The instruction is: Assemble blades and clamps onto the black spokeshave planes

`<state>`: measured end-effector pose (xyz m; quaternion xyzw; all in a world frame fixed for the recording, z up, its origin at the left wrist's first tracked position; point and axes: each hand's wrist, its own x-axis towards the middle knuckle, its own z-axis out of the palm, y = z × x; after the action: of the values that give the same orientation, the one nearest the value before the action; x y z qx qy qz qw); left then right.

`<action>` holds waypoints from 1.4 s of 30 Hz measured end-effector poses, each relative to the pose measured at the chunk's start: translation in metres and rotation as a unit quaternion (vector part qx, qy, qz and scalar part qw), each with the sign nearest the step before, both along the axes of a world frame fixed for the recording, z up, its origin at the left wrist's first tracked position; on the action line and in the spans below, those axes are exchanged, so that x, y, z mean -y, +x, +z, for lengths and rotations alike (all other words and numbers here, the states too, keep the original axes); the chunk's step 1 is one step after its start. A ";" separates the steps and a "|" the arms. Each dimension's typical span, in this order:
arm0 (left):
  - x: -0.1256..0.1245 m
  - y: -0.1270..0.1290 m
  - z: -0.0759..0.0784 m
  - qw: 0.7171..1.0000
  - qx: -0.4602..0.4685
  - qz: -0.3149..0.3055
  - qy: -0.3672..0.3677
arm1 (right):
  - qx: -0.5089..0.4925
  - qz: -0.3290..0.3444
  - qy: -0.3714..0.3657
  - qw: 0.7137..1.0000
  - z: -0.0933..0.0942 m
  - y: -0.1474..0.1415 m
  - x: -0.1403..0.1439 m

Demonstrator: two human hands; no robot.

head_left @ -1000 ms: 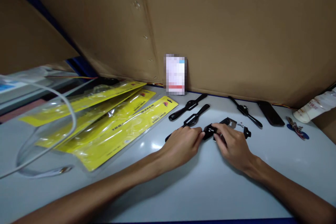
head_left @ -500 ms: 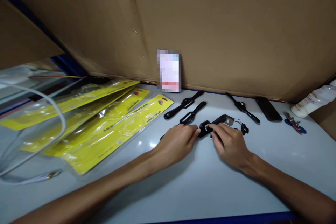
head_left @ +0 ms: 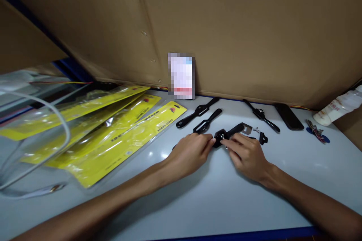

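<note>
A black spokeshave (head_left: pixel 235 131) lies at a slant on the table between my hands, with small silver screws at its middle. My left hand (head_left: pixel 195 148) is closed around its left handle, hiding most of that end. The bent fingers of my right hand (head_left: pixel 246 155) are at its centre, the index fingertip touching just below the screws; the thumb is partly hidden. Just beyond the right hand lie a flat metal blade (head_left: pixel 247 129), a small silver thumbscrew (head_left: pixel 256 130) and a small black clamp piece (head_left: pixel 263 138).
More black spokeshaves lie behind: one at back left (head_left: pixel 198 111), one nearer (head_left: pixel 206 121), one at right (head_left: pixel 261 115). Yellow blister packs (head_left: pixel 127 145) and a white cable (head_left: pixel 60 111) are left. A phone (head_left: pixel 289 116), keys (head_left: pixel 316 131) and bottle (head_left: pixel 339 107) stand right, below a cardboard wall (head_left: pixel 254 37).
My right fingertips have shifted slightly down and left from the screws, leaving more of the spokeshave's centre in view. My left hand keeps its hold in the same place.
</note>
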<state>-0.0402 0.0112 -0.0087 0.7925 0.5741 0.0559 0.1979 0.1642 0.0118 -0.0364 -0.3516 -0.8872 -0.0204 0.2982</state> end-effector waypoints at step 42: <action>0.000 0.001 0.000 1.000 -0.010 -0.002 0.001 | -0.030 0.001 -0.014 0.999 0.000 0.002 -0.001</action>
<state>-0.0393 0.0114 -0.0083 0.7943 0.5746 0.0486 0.1912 0.1660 0.0128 -0.0366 -0.3549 -0.8784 0.0029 0.3199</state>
